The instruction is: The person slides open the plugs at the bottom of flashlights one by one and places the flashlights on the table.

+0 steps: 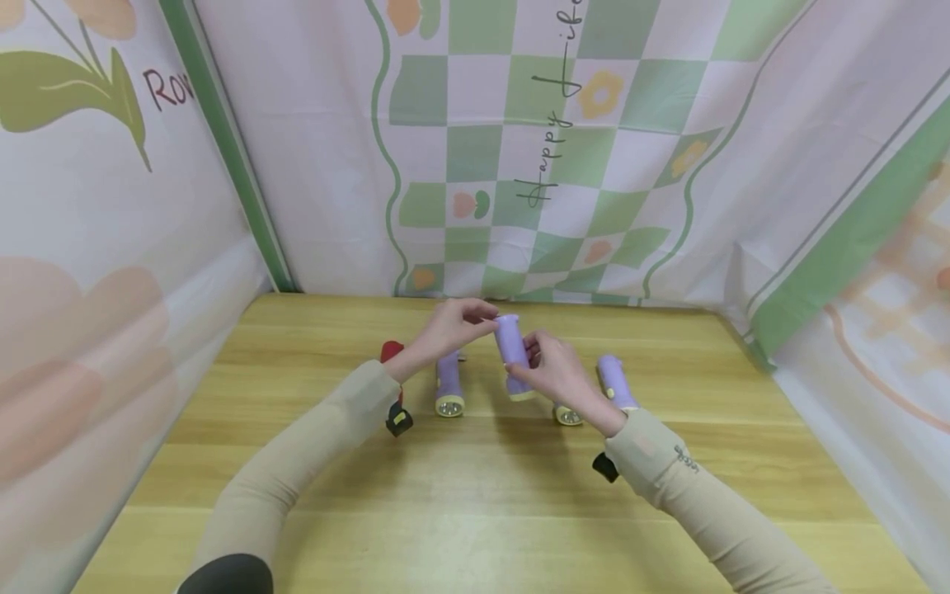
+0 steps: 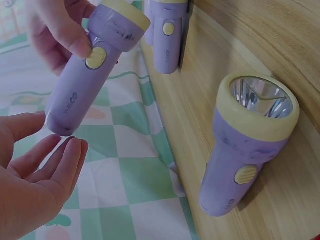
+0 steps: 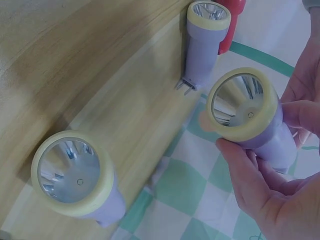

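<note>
A purple flashlight [image 1: 512,346] with a pale yellow lens ring is held off the table, its lens end tipped down. My right hand [image 1: 552,363] grips it near the lens end, with the thumb by the yellow switch [image 2: 96,58]. At the tail end is my left hand [image 1: 458,326], its thumb and fingers spread loosely around the tip in the left wrist view. A second purple flashlight [image 1: 449,384] lies beneath my left hand, lens toward me; metal prongs [image 3: 187,86] stick out at its tail.
Two more purple flashlights lie on the right, one [image 1: 569,414] mostly hidden behind my right hand, the other [image 1: 614,381] beside my right forearm. A red object [image 1: 392,351] lies partly behind my left wrist. Patterned cloth [image 1: 549,165] hangs at the wooden table's [image 1: 460,511] back edge.
</note>
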Tool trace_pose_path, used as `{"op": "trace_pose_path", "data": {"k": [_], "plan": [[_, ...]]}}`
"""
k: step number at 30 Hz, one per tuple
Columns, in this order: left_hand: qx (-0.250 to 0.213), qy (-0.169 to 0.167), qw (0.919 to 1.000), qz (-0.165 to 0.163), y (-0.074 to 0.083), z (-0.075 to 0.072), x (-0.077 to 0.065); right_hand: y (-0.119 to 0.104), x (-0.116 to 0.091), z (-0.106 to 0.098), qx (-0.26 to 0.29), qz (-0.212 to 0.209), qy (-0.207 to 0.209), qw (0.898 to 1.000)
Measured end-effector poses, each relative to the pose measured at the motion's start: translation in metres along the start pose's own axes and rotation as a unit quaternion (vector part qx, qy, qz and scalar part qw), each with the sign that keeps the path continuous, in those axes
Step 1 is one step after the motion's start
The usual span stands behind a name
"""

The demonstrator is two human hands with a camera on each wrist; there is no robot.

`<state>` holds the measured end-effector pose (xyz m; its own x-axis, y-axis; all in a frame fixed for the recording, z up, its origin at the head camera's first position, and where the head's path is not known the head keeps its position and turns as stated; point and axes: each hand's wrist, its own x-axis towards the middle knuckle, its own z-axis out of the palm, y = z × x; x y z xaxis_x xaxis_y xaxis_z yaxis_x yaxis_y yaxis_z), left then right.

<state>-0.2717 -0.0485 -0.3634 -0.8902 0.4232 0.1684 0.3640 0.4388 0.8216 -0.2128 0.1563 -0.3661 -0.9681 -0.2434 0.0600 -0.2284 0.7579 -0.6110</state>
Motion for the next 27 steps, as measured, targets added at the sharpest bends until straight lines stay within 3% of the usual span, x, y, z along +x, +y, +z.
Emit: {"op": "trace_pose_path", "data": {"k": [15,27], "plan": [[0.004,0.033,0.9989,0.034,0.0033,0.0011,-0.0046,-0.0066,-0.0015,-0.0011,-0.015,-0.012,0.027,0.999],[-0.032,0.063,0.9963,0.048,0.0047,0.0026,-0.0092,-0.0074,-0.0036,-0.0012,-0.028,-0.043,0.049,0.997]]}}
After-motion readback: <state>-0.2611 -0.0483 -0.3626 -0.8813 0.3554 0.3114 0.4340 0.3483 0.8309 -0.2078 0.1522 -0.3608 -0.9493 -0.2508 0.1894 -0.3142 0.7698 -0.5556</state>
